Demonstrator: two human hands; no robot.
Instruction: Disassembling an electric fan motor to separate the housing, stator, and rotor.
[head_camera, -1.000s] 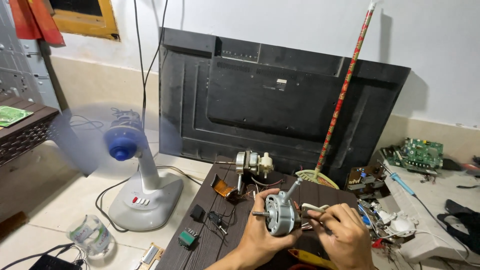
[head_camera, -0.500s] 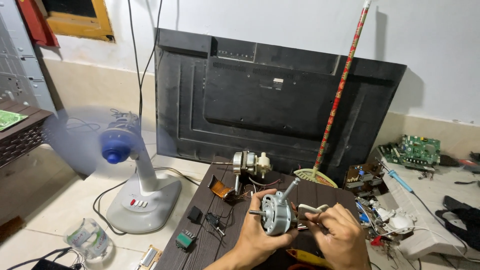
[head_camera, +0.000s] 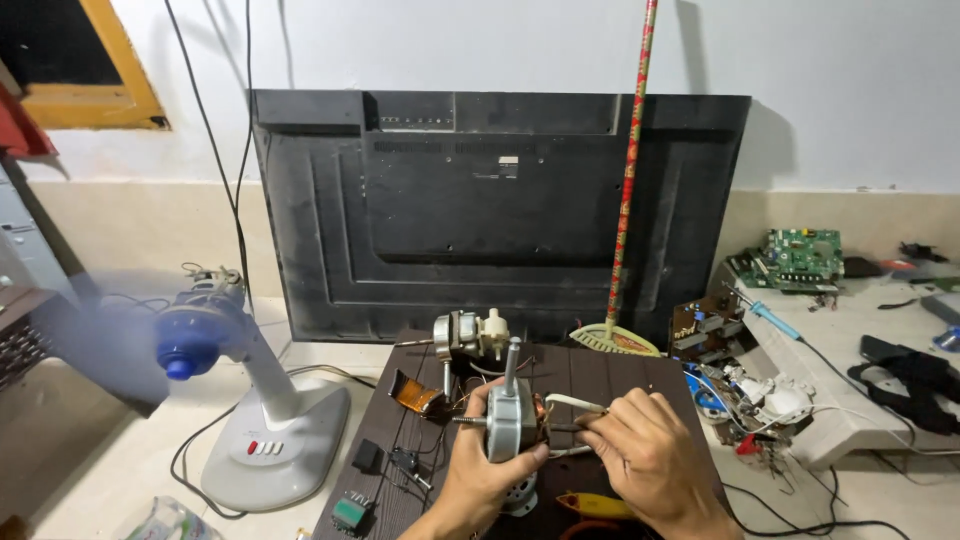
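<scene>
Motor (head_camera: 510, 425) w/ shaft: was tilted right, shaft now nearly upright, body turned in left hand (head_camera: 487, 478). Right hand (head_camera: 650, 462) shifted closer to motor's side, fingertips now pinching wires (head_camera: 572, 405) right beside windings. Head cam moved: view shifted right and closer; desk fan (head_camera: 215, 335) now nearer left edge, wall window only partly in frame.

Head view, close above the dark board (head_camera: 580, 375), facing forward-down.
</scene>
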